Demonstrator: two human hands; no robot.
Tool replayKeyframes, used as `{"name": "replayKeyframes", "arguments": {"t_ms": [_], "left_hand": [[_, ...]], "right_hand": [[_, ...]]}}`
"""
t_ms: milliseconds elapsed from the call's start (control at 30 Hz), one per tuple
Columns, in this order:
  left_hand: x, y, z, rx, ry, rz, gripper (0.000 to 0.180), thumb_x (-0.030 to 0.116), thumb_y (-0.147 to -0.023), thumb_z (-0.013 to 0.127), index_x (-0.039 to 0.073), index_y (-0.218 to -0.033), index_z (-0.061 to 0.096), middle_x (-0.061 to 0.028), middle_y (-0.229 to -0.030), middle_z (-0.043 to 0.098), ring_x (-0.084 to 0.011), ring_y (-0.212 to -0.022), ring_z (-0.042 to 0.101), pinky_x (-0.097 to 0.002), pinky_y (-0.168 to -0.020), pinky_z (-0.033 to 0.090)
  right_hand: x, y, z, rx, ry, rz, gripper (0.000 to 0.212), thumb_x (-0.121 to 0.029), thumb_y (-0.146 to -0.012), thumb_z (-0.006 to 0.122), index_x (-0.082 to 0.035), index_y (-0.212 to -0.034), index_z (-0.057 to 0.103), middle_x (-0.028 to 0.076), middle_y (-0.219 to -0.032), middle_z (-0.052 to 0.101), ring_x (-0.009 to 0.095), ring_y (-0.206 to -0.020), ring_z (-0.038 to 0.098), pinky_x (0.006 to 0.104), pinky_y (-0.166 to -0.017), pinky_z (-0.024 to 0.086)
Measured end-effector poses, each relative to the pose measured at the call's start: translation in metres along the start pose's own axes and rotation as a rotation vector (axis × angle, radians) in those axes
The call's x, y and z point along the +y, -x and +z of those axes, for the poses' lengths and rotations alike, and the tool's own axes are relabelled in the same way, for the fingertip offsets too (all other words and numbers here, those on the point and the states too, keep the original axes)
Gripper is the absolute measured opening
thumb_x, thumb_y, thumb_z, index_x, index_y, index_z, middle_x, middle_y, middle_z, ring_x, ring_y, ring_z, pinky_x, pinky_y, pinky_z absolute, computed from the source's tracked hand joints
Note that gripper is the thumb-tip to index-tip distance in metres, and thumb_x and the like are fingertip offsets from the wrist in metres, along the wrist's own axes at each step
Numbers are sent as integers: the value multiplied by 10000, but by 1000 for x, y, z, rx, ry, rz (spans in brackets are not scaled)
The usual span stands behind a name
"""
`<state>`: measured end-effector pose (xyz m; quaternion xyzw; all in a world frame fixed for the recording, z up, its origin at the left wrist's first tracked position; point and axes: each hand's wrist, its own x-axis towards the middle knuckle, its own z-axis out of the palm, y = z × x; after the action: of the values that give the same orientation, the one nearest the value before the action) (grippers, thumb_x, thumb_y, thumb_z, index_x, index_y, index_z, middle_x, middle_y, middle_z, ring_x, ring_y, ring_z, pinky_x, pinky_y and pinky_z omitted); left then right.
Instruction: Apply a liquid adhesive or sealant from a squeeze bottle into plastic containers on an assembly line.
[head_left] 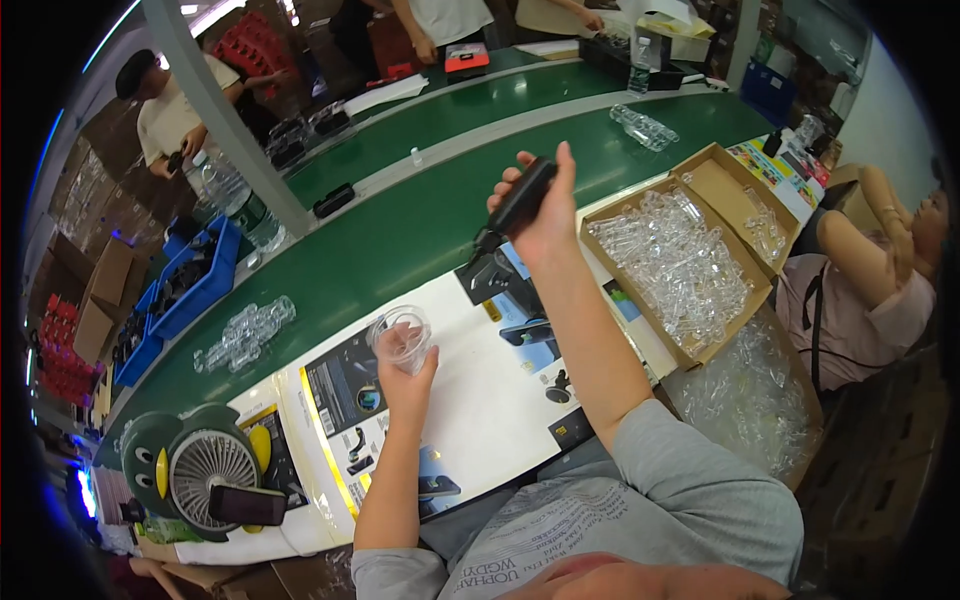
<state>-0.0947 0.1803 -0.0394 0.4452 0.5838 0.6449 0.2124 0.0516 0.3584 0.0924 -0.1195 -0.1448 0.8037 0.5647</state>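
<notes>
My left hand [405, 378] is closed around a round, clear plastic cup-like piece [402, 330], held over the white printed cardboard sheet [460, 350]. Farther up and to the right, my right hand [545, 215] grips a black, handle-shaped device [523, 198] with a narrow jointed neck. The device is tilted, its neck end pointing down and left. Behind that neck lies dark printing on the sheet, so I cannot tell exactly where the device ends. The clear piece and the black device are apart.
An open cardboard box [598, 248] full of small clear plastic parts stands at right, near a seated person [850, 290]. Clear pieces [245, 333] lie on the green table [375, 240]. A green fan [205, 470] with a phone [247, 505], blue bins [190, 285] and bottles are leftward.
</notes>
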Motion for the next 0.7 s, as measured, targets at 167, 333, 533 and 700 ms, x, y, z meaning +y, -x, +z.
{"name": "replayKeyframes", "arguments": {"t_ms": [167, 333, 533, 700], "left_hand": [[5, 2, 5, -35, -26, 3, 433, -5, -753, 618, 25, -1142, 431, -98, -1045, 565, -196, -988, 566, -290, -872, 419], [16, 5, 10, -74, -97, 8, 478, 6, -738, 651, 6, -1157, 423, -106, -1029, 596, -176, -992, 568, -280, -878, 416], [23, 7, 8, -77, -128, 8, 473, 40, -725, 686, 14, -1134, 451, -95, -1034, 588, -166, -980, 562, -268, -873, 413], [30, 6, 9, 10, -123, 26, 442, 71, -668, 717, -3, -1058, 523, -101, -1026, 577, -172, -929, 556, -276, -830, 423]], "right_hand": [[-2, 17, 9, -274, -17, 15, 434, -505, -861, 415, -80, -796, 475, 44, -661, 412, 161, -570, 390, 279, -549, 348], [9, 33, 15, -434, 37, 12, 363, -378, -897, 343, -74, -708, 405, 30, -600, 365, 145, -548, 351, 267, -544, 332], [21, 53, 25, -517, 111, 55, 368, -365, -900, 319, -71, -693, 396, 36, -570, 372, 139, -516, 357, 260, -518, 337], [32, 56, 24, -645, 109, 107, 382, -351, -908, 291, -59, -687, 403, 55, -555, 403, 149, -495, 383, 263, -504, 356]]}}
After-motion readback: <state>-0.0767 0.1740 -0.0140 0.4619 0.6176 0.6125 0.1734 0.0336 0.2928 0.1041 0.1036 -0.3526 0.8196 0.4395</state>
